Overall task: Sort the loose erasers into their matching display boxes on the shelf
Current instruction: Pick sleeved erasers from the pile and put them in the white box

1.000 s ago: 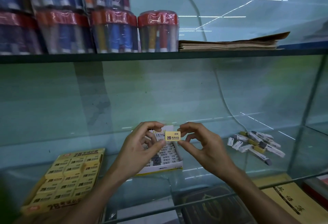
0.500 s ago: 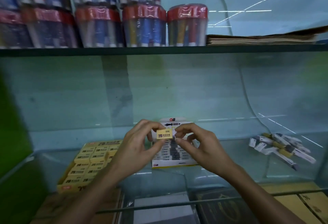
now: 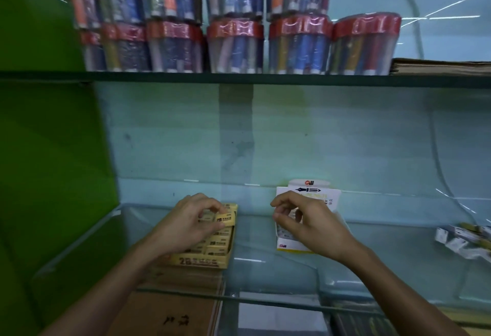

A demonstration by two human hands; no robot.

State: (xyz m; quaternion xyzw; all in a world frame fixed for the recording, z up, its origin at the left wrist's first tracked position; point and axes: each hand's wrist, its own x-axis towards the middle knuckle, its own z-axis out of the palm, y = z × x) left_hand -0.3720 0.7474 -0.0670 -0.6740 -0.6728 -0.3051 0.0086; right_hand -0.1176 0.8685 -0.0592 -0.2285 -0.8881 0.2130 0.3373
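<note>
My left hand (image 3: 190,225) pinches a small yellow 2B eraser (image 3: 225,219) and holds it over the far end of the yellow display box (image 3: 210,256), which is filled with matching yellow erasers. My right hand (image 3: 309,222) hovers in front of the white display box (image 3: 308,194) with its fingers loosely curled and nothing in them. That hand hides most of the white box's contents. A pile of loose white and yellow erasers (image 3: 462,238) lies on the glass shelf (image 3: 265,266) at the far right.
Wrapped tubs of pens (image 3: 236,45) crowd the upper shelf, with a cardboard stack (image 3: 441,65) at its right end. A green panel (image 3: 50,163) closes the left side. Below the glass shelf lie a cardboard box (image 3: 170,314) and books.
My right hand let go of the yellow eraser. My left hand carried it leftward to the yellow box. The view swung left, so the loose pile now sits at the right edge.
</note>
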